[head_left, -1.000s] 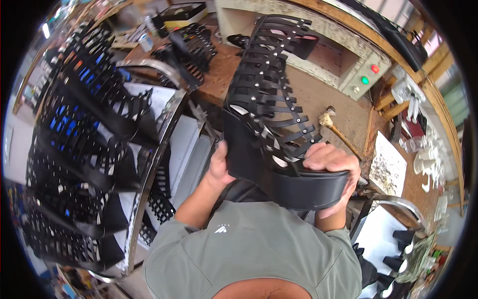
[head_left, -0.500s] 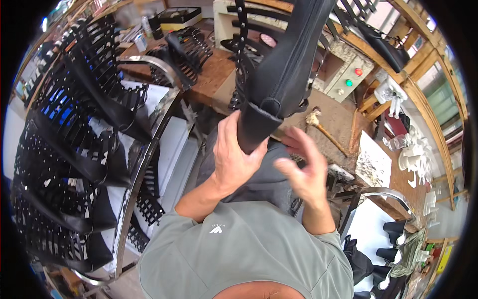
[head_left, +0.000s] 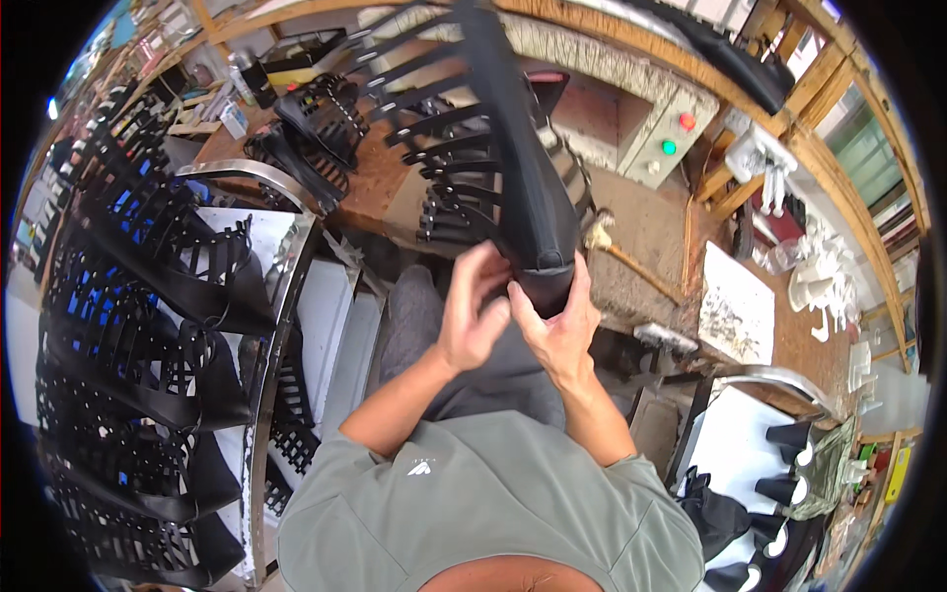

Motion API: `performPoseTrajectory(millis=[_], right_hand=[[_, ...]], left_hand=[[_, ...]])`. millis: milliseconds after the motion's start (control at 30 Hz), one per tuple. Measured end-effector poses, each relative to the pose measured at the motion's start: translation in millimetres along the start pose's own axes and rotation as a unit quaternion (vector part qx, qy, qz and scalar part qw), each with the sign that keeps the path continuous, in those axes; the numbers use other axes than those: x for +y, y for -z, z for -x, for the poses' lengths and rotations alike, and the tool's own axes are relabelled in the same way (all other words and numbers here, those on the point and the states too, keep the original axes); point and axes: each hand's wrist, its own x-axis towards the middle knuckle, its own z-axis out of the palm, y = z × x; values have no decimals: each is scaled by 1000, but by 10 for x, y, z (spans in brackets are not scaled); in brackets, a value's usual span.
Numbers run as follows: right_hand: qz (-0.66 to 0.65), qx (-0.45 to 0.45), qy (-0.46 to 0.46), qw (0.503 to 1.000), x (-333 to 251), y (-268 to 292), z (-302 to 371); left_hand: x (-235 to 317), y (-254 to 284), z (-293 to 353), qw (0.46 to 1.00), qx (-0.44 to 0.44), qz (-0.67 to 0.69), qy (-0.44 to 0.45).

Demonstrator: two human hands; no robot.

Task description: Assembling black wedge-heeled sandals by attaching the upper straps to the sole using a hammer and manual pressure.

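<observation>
While the right hand (head_left: pixel 564 340) clasps the heel (head_left: pixel 546 288) of a black caged-strap boot (head_left: pixel 528 187) above the lap (head_left: pixel 493 385) | left hand (head_left: pixel 473 314) loosely spread alongside, contact unclear | probably bottom-heavy, straps (head_left: pixel 452 125) floppy; best held at the stiff heel

I read the boot (head_left: pixel 541 212) as smooth, black and leather-like with a soft sheen, its straps (head_left: pixel 446 126) similarly finished. Right of the boot I make out a smooth wooden-handled hammer (head_left: pixel 643 272) on a rough, dull tabletop (head_left: pixel 631 219), and farther right a speckled, paper-like sheet (head_left: pixel 737 304). Left of the boot curves a glossy metal rail (head_left: pixel 252 172); beyond it, a box (head_left: pixel 597 64) has rough, mottled paint.
</observation>
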Motion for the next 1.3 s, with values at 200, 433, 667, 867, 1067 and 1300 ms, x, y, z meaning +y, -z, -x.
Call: performPoseTrajectory(millis=[200, 433, 667, 867, 1067, 1300], right_hand=[[67, -16, 46, 997, 18, 29, -18], [68, -51, 2, 996, -8, 33, -68], [58, -108, 26, 992, -17, 62, -88], [98, -83, 158, 979, 75, -40, 39], [82, -93, 163, 979, 78, -87, 124], [55, -58, 157, 984, 129, -113, 187]], left_hand=[[133, 122, -634, 992, 5, -110, 53], [264, 97, -798, 979, -27, -32, 198], [535, 128, -678, 974, -5, -158, 164], [622, 202, -543, 947, -20, -303, 102], [554, 60, -442, 987, 62, -125, 75], [589, 54, -338, 986, 86, -96, 108]])
